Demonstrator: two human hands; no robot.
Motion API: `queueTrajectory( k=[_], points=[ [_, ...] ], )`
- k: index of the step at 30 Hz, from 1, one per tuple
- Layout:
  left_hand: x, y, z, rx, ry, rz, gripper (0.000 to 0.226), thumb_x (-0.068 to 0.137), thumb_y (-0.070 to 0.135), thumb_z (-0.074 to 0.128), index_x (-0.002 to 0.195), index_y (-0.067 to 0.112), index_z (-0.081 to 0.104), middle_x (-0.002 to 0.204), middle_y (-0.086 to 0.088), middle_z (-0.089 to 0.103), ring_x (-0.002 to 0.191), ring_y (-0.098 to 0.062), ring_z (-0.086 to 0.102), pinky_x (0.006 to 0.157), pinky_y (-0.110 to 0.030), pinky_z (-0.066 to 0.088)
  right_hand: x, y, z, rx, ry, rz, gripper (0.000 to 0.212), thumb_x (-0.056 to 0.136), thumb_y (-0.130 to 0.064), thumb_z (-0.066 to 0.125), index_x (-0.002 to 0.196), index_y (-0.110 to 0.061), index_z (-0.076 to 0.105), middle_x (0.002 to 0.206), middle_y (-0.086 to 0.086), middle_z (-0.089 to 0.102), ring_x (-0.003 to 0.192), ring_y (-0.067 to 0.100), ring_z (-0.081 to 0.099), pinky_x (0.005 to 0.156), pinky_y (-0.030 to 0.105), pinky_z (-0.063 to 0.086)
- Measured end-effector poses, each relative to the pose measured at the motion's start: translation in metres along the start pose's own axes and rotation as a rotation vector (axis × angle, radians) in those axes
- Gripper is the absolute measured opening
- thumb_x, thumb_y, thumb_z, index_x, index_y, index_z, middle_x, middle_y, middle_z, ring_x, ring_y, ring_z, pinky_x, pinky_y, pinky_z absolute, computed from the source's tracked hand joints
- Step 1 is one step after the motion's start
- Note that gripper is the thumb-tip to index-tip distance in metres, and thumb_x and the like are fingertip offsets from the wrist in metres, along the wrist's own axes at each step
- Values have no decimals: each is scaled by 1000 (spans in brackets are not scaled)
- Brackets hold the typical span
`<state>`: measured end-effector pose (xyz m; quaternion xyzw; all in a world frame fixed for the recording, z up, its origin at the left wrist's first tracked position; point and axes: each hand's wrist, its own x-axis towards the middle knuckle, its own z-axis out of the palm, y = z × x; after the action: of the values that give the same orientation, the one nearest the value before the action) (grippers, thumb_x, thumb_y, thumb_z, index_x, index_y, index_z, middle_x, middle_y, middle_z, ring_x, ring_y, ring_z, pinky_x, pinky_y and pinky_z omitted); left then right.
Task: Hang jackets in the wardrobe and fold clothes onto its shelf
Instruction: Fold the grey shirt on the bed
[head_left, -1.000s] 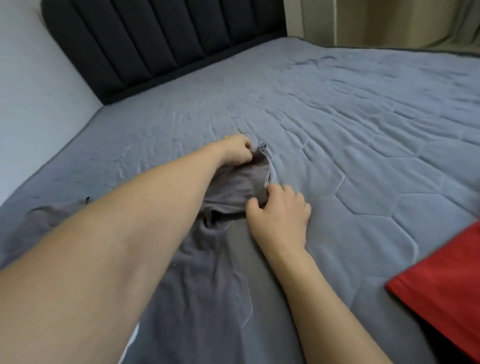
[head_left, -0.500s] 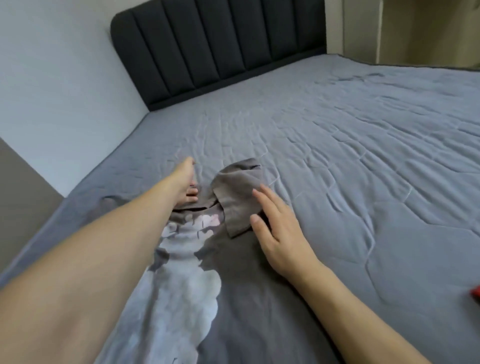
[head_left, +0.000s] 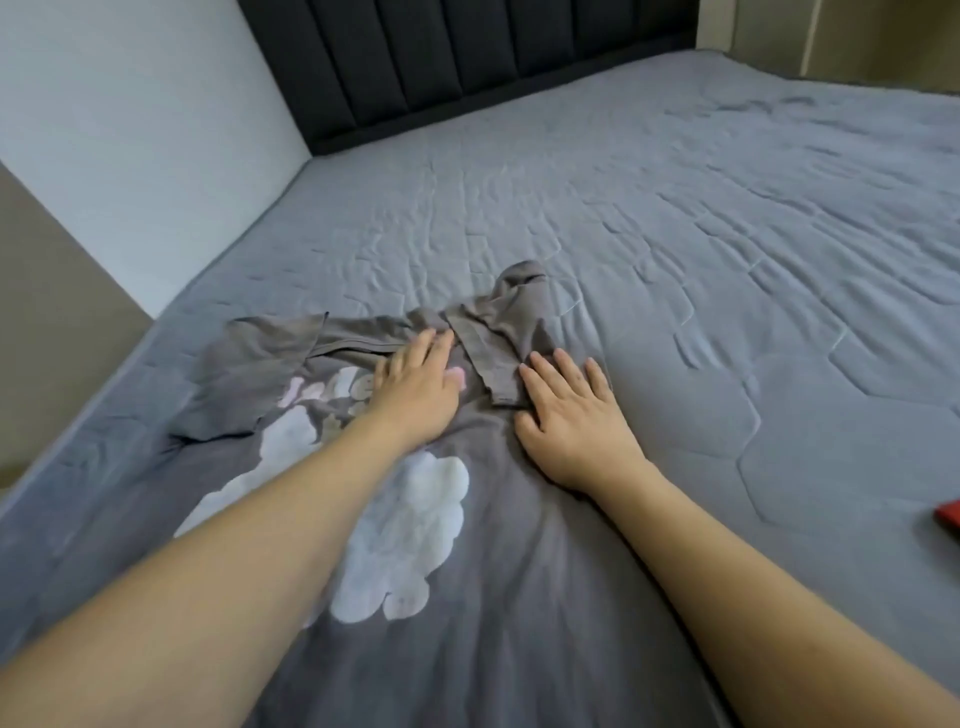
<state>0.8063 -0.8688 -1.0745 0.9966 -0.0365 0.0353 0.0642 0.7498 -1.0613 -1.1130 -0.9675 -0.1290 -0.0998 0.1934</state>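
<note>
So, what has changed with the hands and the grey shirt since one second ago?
Both hands let go of the bunched cloth: left hand and right hand now press flat on the grey T-shirt, which is spread out, print up, right sleeve folded inward. The shirt stays on the bed.

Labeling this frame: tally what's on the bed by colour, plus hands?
Grey: 1, the T-shirt with a white print
Red: 1, an item cut off by the frame edge
Hands: 2, left hand, right hand, both flat on the shirt
Total: 4

Grey quilted bed, dark padded headboard, pale wall
</note>
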Motion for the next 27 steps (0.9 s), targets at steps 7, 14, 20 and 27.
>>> queueTrajectory(
  k=[7,14,20,27],
  points=[
    [-193,-50,-20,36,-247,10,54,101,43,17,153,35,5,162,6,1,148,-15,-1,117,-37,-4,-56,-49,-46,-257,-488,87,76,95,-60,16,154,-16,-3,161,6,-9,148,26,-8,118,45,-3],
    [-275,-57,-85,56,-361,129,30,82,36,52,109,29,40,118,2,37,118,-22,35,97,-37,30,-153,-157,-104,-258,-633,-316,37,89,-36,49,120,-18,48,124,6,54,101,25,55,83,37,47],
    [-347,-87,-113,105,-887,96,90,56,55,74,133,38,30,131,9,27,124,-13,26,105,-39,36,-200,-233,-103,-340,-1037,-300,67,65,-75,63,108,-23,61,93,-1,63,82,22,60,77,37,52],
    [-360,-97,-110,468,-358,153,29,82,16,54,112,19,56,116,-7,60,106,-29,60,72,-32,42,-209,-255,-80,-737,-909,-438,27,84,-20,58,110,-13,62,101,4,60,88,26,58,65,31,40]
  ],
)
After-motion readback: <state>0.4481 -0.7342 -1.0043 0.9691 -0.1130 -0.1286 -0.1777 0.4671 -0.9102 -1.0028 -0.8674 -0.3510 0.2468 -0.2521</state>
